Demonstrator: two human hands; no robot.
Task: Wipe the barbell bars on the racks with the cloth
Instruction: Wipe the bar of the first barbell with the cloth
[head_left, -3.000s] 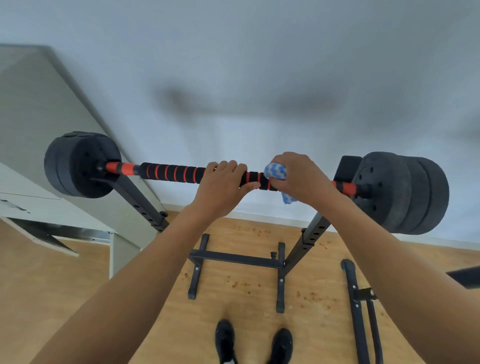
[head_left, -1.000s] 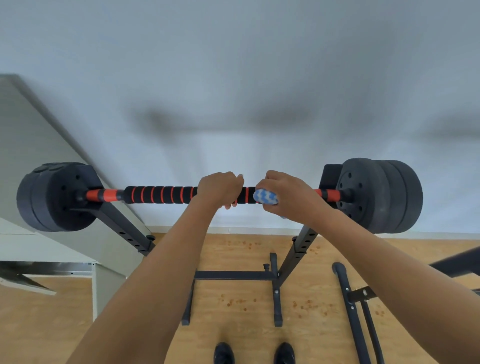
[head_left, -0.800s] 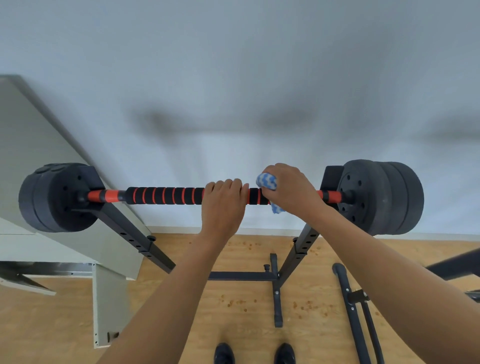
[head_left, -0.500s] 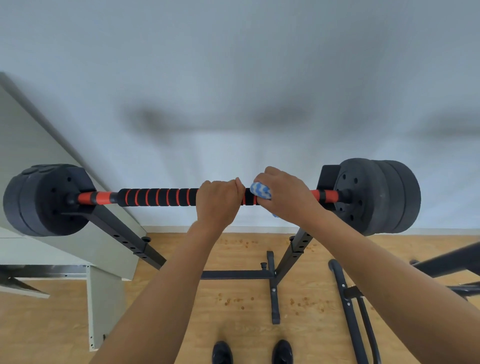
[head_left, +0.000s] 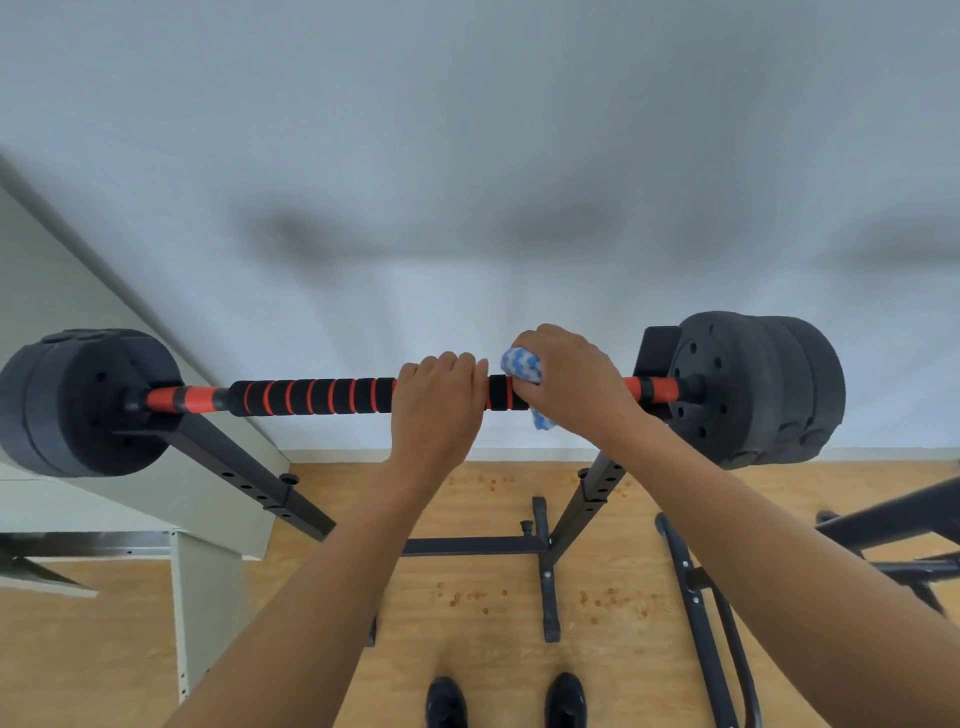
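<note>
**Bar gripped by both hands, cloth pressed on its right part**

A bar with black foam grip and orange rings is seen lying level across the middle of the frame, carried on a black rack whose two uprights slope down toward the lower centre. Black plates are mounted on the bar's left end, and a second stack of plates on its right end.

The left hand is closed over the bar just left of centre, fingers curled over the top. Just beside it, to the right, the right hand is closed round a blue-and-white cloth, which is held against the bar; a corner of the cloth is seen hanging below the hand. A short black-and-orange piece of the bar is visible between the two hands.

A pale wall fills the upper half of the frame. A wooden floor, speckled with small reddish marks, is seen along the bottom, with two black shoes at the lower centre. Pale furniture stands at the lower left, and further black tubing at the lower right.
</note>
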